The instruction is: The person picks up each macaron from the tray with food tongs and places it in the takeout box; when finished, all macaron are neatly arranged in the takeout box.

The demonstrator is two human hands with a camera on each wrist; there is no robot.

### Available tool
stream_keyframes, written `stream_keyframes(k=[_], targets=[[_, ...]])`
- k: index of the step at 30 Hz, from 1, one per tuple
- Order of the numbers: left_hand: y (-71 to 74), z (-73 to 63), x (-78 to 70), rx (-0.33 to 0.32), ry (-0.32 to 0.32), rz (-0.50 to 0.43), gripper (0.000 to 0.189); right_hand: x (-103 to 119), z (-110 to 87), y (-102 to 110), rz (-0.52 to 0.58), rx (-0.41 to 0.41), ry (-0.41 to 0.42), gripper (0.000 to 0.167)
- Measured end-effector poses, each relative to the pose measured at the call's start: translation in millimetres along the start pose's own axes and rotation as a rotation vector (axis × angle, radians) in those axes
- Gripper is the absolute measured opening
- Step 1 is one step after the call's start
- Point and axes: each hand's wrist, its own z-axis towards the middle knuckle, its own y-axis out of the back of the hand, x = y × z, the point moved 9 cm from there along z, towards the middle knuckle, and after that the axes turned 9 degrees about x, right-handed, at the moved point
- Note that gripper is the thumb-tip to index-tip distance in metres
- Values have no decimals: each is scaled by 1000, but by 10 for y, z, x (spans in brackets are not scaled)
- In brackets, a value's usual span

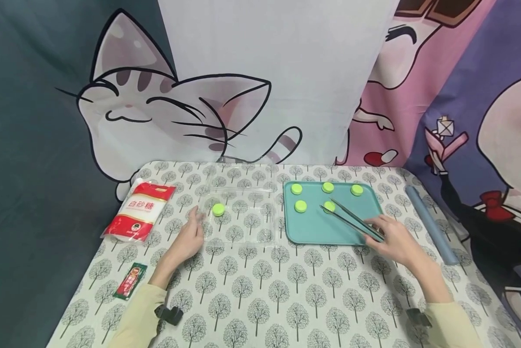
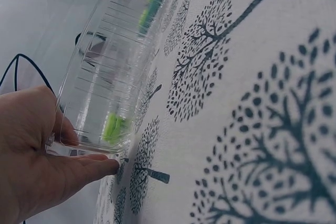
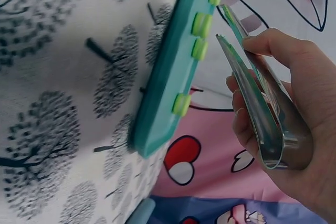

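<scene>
My right hand (image 1: 391, 239) grips metal tongs (image 3: 262, 95) by their bent end, over the right side of the teal tray (image 1: 317, 232). The two tong tips are spread apart and overlap a bright green macaron (image 1: 329, 207) in the head view. Several more green macarons (image 1: 301, 206) sit on that tray. On the left, a clear plastic box (image 1: 243, 237) with its lid folded back holds one green macaron (image 1: 218, 210). My left hand (image 2: 58, 145) pinches the left edge of the box, thumb and fingers on either side of the wall.
A red and white bag of sugar (image 1: 140, 211) lies at the left of the table. Nearer the front is a small green and red packet (image 1: 130, 281). A rolled blue-grey tube (image 1: 432, 224) lies along the right edge. Printed curtains (image 1: 277, 58) hang behind the table.
</scene>
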Motion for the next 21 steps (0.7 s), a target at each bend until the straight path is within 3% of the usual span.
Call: stream_keyframes(k=[6,13,21], targets=[[-4,0,13,7,11,-9,64,-99,-63,-60,10,43,-48,38],[-16,7,25,9,17,-23,65,-112,-77,-104,0,41,-28,34],[-10,-3,14,7,21,-16,65,12,-39,79,-34,-45,38,34]])
